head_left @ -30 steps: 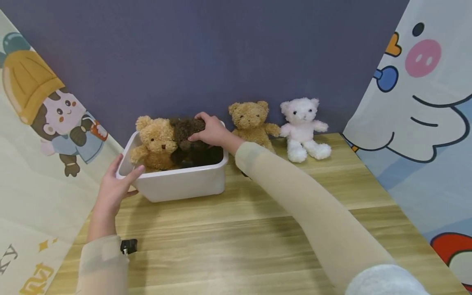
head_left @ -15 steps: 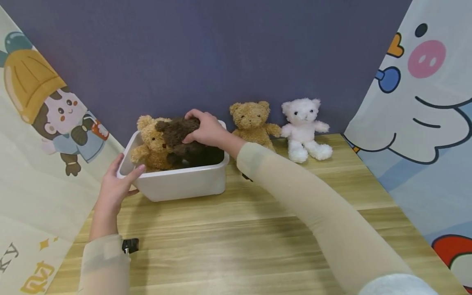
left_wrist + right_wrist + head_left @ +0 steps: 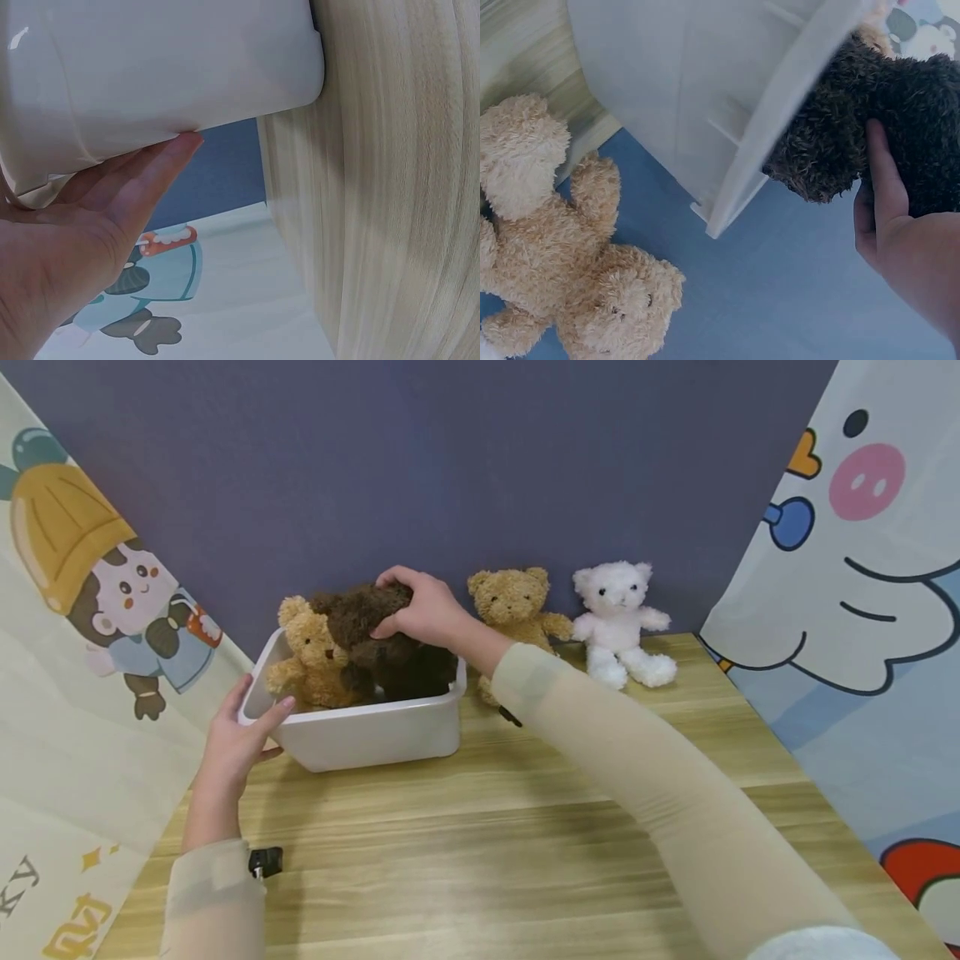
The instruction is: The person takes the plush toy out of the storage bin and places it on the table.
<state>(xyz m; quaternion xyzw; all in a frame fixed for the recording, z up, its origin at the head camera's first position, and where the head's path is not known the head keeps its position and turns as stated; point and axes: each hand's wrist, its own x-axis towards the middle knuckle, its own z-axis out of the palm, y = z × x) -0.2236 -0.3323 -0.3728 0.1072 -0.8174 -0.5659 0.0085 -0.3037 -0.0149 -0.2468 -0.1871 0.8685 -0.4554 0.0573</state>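
Brown bear (image 3: 363, 614), wht bin (image 3: 367, 737) in hands (image 3: 228, 739) (image 3: 431, 610); L panel (image 3: 67, 785): "ky" (image 3: 18, 885).

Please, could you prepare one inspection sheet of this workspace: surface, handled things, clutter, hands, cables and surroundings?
Surface: wood-grain table.
Things: white bin with tan bear inside; dark brown bear beside it, lower part hidden. Light brown bear and white bear sit to the bin's right.
Clutter: nothing seen.
Left hand: holds the bin's left end.
Right hand: grips the dark brown bear.
Cables: nothing seen.
Surroundings: dark wall behind; cartoon sheets both sides.
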